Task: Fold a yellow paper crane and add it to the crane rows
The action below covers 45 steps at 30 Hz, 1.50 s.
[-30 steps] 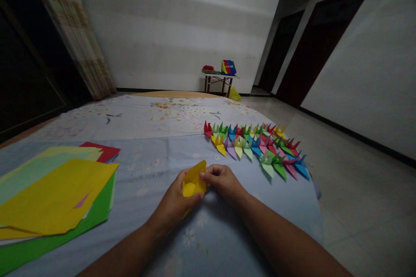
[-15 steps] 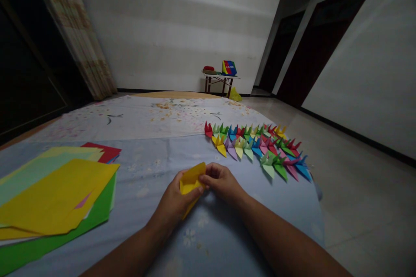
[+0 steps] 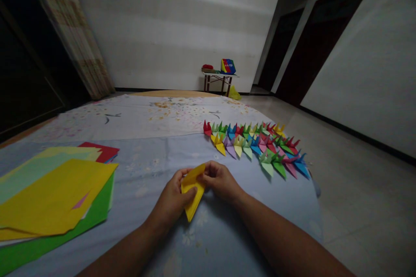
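A folded piece of yellow origami paper [image 3: 194, 201] is held between both hands, just above the cloth near the table's front. My left hand [image 3: 175, 194] grips its left side, with the thumb lying across the front face. At the upper right edge, my right hand [image 3: 221, 179] pinches the same paper between thumb and fingers. The lower end of the paper narrows to a point. Right of the hands stand several rows of folded paper cranes [image 3: 238, 145] in many colours.
A stack of coloured paper sheets [image 3: 55, 194] lies on the left of the table. Light blue and floral white cloths [image 3: 146, 151] cover the table. Against the far wall, a small table [image 3: 221, 76] holds a multicoloured box [image 3: 228, 66], with a yellow bag [image 3: 234, 93] beside it.
The yellow paper has gone from partly opened to flatter, its front face now showing more below the left thumb. Both hands stay in nearly the same place.
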Each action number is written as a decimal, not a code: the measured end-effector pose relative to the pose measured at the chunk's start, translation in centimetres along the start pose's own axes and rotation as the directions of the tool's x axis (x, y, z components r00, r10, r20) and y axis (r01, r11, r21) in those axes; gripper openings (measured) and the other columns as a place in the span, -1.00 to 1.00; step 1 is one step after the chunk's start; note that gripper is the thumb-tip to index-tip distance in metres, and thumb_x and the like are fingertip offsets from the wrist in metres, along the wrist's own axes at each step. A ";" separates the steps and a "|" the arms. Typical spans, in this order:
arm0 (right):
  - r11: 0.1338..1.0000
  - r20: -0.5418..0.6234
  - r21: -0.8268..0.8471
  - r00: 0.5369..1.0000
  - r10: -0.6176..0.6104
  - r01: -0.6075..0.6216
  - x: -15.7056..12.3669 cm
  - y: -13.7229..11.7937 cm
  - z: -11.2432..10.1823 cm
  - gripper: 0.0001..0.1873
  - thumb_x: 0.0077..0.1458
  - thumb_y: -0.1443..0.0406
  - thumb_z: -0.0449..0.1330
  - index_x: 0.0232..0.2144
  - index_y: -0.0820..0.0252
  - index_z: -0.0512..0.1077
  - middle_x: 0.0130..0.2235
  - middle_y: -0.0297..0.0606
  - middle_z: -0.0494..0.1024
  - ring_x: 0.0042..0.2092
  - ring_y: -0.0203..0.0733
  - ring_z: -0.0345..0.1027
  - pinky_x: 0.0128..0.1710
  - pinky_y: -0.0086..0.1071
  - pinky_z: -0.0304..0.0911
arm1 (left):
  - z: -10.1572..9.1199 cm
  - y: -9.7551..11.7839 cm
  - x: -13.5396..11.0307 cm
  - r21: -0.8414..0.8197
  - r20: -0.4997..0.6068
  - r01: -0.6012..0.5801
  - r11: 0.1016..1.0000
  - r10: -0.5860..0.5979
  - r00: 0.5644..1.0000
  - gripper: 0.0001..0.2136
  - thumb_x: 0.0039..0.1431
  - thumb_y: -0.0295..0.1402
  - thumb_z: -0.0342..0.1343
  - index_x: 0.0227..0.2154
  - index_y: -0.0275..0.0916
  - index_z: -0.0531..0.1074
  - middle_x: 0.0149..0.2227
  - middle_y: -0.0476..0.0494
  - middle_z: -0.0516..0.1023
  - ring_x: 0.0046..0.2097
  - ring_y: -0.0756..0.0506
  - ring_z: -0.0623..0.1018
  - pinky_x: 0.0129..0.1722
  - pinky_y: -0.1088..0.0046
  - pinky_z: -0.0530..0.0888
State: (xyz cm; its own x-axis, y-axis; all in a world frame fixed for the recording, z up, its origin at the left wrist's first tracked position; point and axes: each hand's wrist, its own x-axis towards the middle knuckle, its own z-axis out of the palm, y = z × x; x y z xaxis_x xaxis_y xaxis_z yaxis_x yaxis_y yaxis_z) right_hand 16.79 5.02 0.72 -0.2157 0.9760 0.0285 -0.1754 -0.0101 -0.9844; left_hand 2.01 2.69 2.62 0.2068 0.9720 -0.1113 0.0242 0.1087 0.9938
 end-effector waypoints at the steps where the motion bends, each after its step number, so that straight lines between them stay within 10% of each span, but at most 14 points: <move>1: 1.000 0.006 0.006 1.000 0.007 -0.007 0.0 0.0 0.0 -0.68 -0.26 0.22 0.31 -0.43 0.26 0.32 -0.50 -0.42 0.41 -0.53 -0.42 0.23 -0.52 -0.52 0.11 | 0.0 -0.1 0.0 0.005 0.005 -0.005 1.000 0.005 1.000 -0.55 -0.18 -0.43 0.15 -0.14 -0.24 0.23 -0.27 -0.10 0.51 -0.28 -0.11 0.53 -0.29 0.40 0.44; 15: 0.977 0.199 -0.167 0.966 0.166 -0.133 -0.2 -0.4 -1.2 -0.62 -0.30 0.21 0.34 -0.41 0.28 0.34 -0.52 -0.44 0.38 -0.53 -0.45 0.20 -0.51 -0.54 0.10 | -0.9 0.9 0.1 0.269 0.172 -0.080 0.960 0.034 0.985 -0.72 -0.06 -0.25 0.11 -0.28 -0.28 0.36 -0.36 -0.11 0.52 -0.31 -0.14 0.51 -0.36 0.42 0.41; 23: 0.809 0.210 -0.587 0.972 0.102 0.042 -0.8 -0.4 -1.2 -0.70 -0.13 0.36 0.22 -0.24 0.22 0.39 -0.53 -0.47 0.35 -0.51 -0.43 0.18 -0.56 -0.58 0.04 | -1.8 0.3 1.0 0.337 0.142 -0.150 0.929 0.107 0.984 -0.73 0.05 -0.15 0.03 -0.42 -0.28 0.43 -0.47 -0.06 0.50 -0.41 -0.07 0.47 -0.44 0.48 0.36; 45: 0.610 0.226 -0.764 0.973 -0.052 0.210 -0.4 -0.4 -1.0 -0.68 -0.18 0.34 0.30 -0.27 0.20 0.42 -0.44 -0.40 0.41 -0.43 -0.37 0.23 -0.46 -0.53 0.07 | -1.7 -0.1 2.1 0.384 0.050 -0.105 0.917 0.093 0.994 -0.66 -0.03 -0.07 0.06 -0.46 -0.30 0.44 -0.51 -0.05 0.49 -0.46 -0.06 0.45 -0.49 0.49 0.33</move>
State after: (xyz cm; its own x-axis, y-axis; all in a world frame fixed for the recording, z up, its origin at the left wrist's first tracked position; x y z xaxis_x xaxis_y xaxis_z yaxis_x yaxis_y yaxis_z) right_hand 17.89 4.87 0.96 -0.4178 0.9008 0.1182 0.5819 0.3652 -0.7266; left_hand 0.79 5.09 2.31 0.2572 0.9662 -0.0183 0.3765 -0.0827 0.9227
